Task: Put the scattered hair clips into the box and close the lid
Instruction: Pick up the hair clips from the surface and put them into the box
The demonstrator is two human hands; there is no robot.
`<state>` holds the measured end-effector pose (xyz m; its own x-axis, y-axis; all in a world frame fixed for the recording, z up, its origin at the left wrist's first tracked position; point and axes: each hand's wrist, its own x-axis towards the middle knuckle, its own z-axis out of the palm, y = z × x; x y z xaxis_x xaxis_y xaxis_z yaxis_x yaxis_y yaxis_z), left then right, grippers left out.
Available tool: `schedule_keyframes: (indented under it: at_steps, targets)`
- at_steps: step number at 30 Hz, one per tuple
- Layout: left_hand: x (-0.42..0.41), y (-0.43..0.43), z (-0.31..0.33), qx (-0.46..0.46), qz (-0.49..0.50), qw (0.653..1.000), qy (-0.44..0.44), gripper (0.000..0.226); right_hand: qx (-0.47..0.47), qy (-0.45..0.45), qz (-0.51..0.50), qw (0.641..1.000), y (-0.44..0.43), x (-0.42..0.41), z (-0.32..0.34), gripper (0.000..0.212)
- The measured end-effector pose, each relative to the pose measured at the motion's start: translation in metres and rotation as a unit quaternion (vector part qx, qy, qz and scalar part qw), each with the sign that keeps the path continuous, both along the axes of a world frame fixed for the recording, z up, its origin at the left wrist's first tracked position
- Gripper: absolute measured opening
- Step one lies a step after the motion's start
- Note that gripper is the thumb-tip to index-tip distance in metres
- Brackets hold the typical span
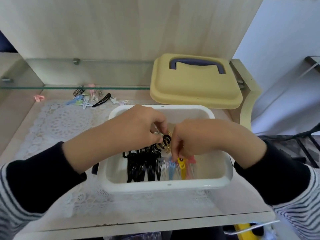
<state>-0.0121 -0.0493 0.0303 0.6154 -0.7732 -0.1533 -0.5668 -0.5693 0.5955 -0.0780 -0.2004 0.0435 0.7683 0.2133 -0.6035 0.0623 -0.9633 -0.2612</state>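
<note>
The white box (220,183) stands open in front of me, with black clips (141,166) and pastel clips (181,168) lined up inside. Both hands reach into it. My left hand (136,126) pinches a small silver clip (158,133) above the black row. My right hand (199,135) has its fingertips down on a yellow clip (182,163). The yellow lid (195,82) with a purple handle lies behind the box. A loose pile of clips (90,99) sits on the table at the back left, and a pink clip (39,98) lies apart further left.
A white lace mat (57,122) covers the wooden table under the box. A glass shelf (52,87) runs across the back just above the loose clips. The table's front edge is close to me, with a yellow object (245,231) below it.
</note>
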Motion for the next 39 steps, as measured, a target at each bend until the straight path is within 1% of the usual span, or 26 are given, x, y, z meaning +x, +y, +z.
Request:
schedule_keyframes:
  at_steps: [4,6,8,10,13,15,19,22,26,28,30,34,39]
  targets:
    - [0.000,-0.003,0.000,0.000,-0.005,1.000,-0.004,0.016,-0.010,-0.003,0.014,1.000,0.000,-0.005,0.002,0.032]
    - [-0.001,-0.004,0.000,0.007,-0.009,1.000,-0.023,0.016,-0.009,-0.032,0.014,0.999,-0.004,-0.008,0.012,0.032]
    - [-0.003,-0.006,-0.001,0.001,-0.018,0.999,-0.038,0.015,-0.003,-0.072,-0.017,0.997,-0.014,-0.011,0.026,0.033]
    - [-0.006,-0.009,-0.001,-0.019,-0.029,0.998,-0.046,0.016,0.028,-0.117,-0.062,0.991,-0.026,-0.014,0.039,0.030]
    - [-0.010,-0.014,-0.002,-0.051,-0.049,0.996,-0.047,0.015,0.064,-0.200,-0.103,0.972,-0.044,-0.017,0.050,0.025]
    - [-0.011,-0.019,-0.004,-0.062,-0.072,0.994,-0.054,0.014,0.106,-0.249,-0.135,0.953,-0.054,-0.019,0.053,0.023]
    - [-0.012,-0.033,-0.010,-0.027,-0.140,0.986,-0.089,0.013,0.182,-0.318,-0.180,0.913,-0.064,-0.021,0.045,0.017]
    - [-0.012,-0.046,-0.015,0.035,-0.183,0.977,-0.107,0.015,0.200,-0.331,-0.179,0.905,-0.065,-0.022,0.036,0.016]
    - [-0.011,-0.059,-0.015,0.047,-0.198,0.975,-0.088,0.016,0.221,-0.329,-0.192,0.898,-0.066,-0.022,0.029,0.016]
    - [-0.010,-0.063,-0.015,0.055,-0.193,0.978,-0.066,0.022,0.227,-0.330,-0.197,0.895,-0.066,-0.022,0.028,0.016]
    - [-0.009,-0.064,-0.013,0.069,-0.185,0.978,-0.065,0.027,0.231,-0.334,-0.198,0.892,-0.065,-0.022,0.027,0.016]
    - [-0.004,-0.049,-0.006,0.064,-0.166,0.979,-0.097,0.031,0.231,-0.346,-0.201,0.887,-0.063,-0.026,0.027,0.015]
    - [-0.006,-0.014,0.005,0.015,-0.115,0.978,-0.173,0.030,0.229,-0.374,-0.206,0.874,-0.056,-0.027,0.027,0.016]
